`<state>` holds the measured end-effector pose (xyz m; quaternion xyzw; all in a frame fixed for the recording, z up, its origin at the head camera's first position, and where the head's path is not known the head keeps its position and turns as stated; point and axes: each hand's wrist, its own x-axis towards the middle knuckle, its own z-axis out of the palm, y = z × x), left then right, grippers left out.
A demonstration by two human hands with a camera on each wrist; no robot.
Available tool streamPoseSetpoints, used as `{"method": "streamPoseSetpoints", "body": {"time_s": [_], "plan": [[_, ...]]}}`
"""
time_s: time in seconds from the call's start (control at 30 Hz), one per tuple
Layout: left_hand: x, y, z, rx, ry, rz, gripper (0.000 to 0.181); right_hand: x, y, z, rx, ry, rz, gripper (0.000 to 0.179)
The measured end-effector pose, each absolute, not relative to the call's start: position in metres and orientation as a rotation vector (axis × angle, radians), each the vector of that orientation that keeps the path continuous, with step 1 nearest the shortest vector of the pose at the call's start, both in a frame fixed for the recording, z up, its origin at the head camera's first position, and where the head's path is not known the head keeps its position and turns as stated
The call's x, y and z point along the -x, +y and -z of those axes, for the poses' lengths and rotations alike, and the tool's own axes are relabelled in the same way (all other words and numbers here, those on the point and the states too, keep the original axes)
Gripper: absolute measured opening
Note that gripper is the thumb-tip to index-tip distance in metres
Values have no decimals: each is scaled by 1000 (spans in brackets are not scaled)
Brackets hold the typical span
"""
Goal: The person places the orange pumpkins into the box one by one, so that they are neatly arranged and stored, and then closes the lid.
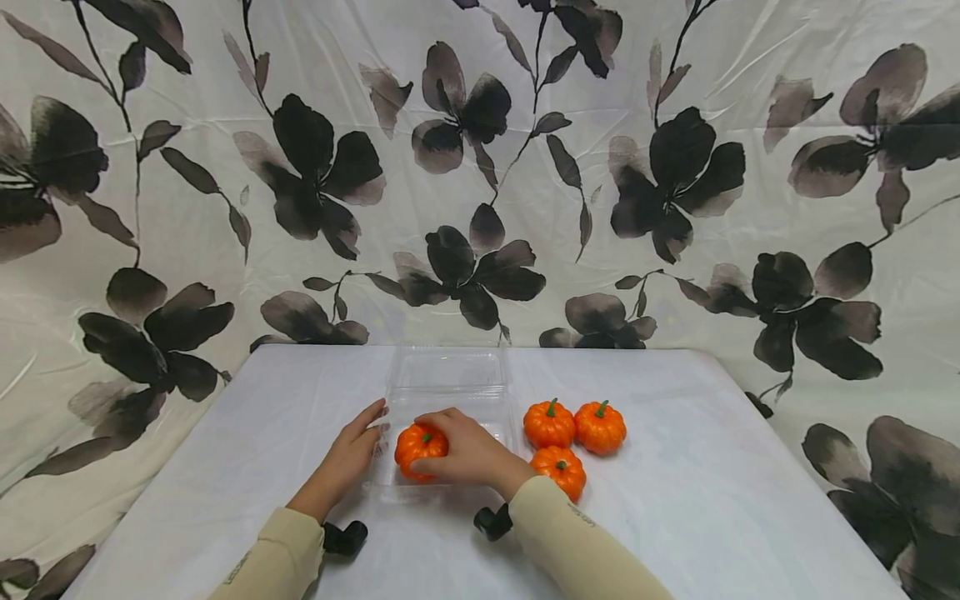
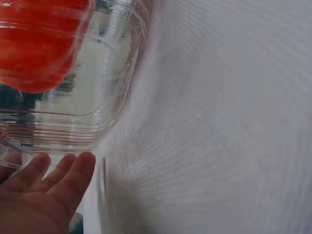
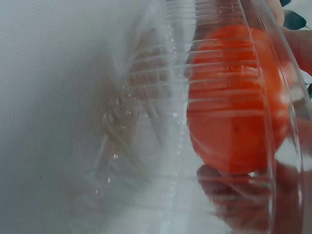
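Observation:
In the head view, my right hand point(image 1: 474, 450) grips a small orange pumpkin point(image 1: 411, 448) with a green stem, fingers over its far side and thumb at the near side. The pumpkin sits inside the left part of a clear plastic clamshell container point(image 1: 497, 417), whose lid point(image 1: 450, 367) lies opened toward the back. Seen through the clear wall in the right wrist view, the pumpkin point(image 3: 234, 107) has fingertips point(image 3: 229, 195) against it. My left hand point(image 1: 348, 454) rests with extended fingers at the container's left side; the left wrist view shows its fingertips point(image 2: 85, 161) right at the wall.
Three more orange pumpkins stand in a cluster right of the container: one at the back left point(image 1: 549, 425), one at the back right point(image 1: 600, 427), one nearer point(image 1: 561, 471). A white cloth covers the table point(image 1: 675, 500). Behind its far edge hangs a floral curtain point(image 1: 570, 208).

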<state>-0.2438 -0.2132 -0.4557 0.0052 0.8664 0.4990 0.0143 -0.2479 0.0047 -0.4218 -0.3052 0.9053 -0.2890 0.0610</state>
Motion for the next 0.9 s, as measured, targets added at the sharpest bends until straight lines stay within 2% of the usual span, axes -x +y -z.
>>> {"method": "streamPoseSetpoints", "body": {"time_s": [0.9], "plan": [[242,-214,457,-32,2689,-1584,54,249,-12,432,977,2689,795,61]]}}
